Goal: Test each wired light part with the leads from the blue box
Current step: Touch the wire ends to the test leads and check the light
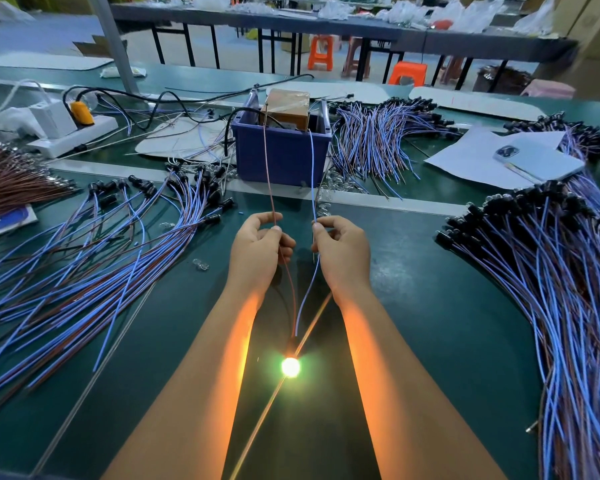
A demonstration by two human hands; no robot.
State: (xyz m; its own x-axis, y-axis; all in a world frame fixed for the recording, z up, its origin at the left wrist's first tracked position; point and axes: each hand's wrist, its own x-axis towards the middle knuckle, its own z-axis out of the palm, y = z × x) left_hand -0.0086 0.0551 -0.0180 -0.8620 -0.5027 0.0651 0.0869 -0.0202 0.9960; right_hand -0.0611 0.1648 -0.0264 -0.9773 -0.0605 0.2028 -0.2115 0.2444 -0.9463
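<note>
Centrally, two hands are held up over the green counter [413, 306], apart, with a gap between them. A brown lead [269, 174] is pinched by the left hand [257, 245] between thumb and fingers; a blue lead [312, 174] is pinched by the right hand [342, 251]. Both leads are seen running up to the blue box [281, 154], which sits beyond the hands at the counter's middle strip. One light part [290, 367] is lit, glowing bright yellow-green, low between the two forearms and nearer the camera than the hands. Its two wires, one brown [293, 299] and one blue [307, 296], are led up into the left and right hands respectively. The exact contact between lead tips and wire ends is hidden inside the fingers. The lit part's body is washed out by glare, so its shape cannot be made out.

Three large heaps of wired parts are counted: one left [84, 265], one right [561, 306], one behind the box [378, 140]; single pieces are too many and tangled to count. A brown wire bundle [11, 178] is cut off at the left edge. A brown block [288, 105] is set inside the box, partly hidden by its wall. One phone [537, 161] is lying on white paper [465, 157] at right. One white power strip [73, 133] is at left, with a yellow plug [81, 112] in it.
</note>
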